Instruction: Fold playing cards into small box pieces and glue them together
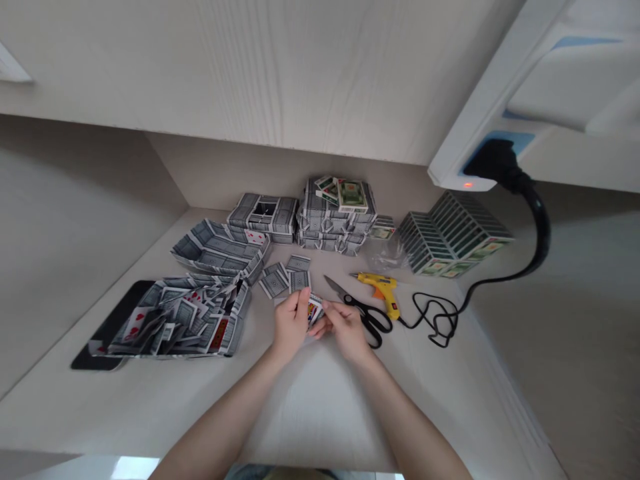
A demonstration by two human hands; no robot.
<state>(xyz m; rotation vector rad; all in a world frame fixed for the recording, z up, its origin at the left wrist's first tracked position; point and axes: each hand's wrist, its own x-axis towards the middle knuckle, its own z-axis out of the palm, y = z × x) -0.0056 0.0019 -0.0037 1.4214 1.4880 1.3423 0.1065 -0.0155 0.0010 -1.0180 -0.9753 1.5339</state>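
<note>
Between my two hands, near the middle of the desk, is a playing card (313, 311) with a coloured picture face. My left hand (291, 321) pinches its left side, thumb on top. On the other side my right hand (345, 328) grips it with thumb and fingers; whether more than one card is held, I cannot make out. Several loose cards (299, 281) lie face down just beyond my left hand. Black-handled scissors (370, 320) rest beside my right hand, blades pointing away. A yellow glue gun (384, 293) lies just to their right.
A card-built tray (235, 333) full of cards overlaps a black slab (100, 360) at left. Behind are another card tray (215, 247), card-built boxes (335, 223) and stacked card packs (450, 237). A black cord (500, 275) runs to a power strip (465, 160) above right.
</note>
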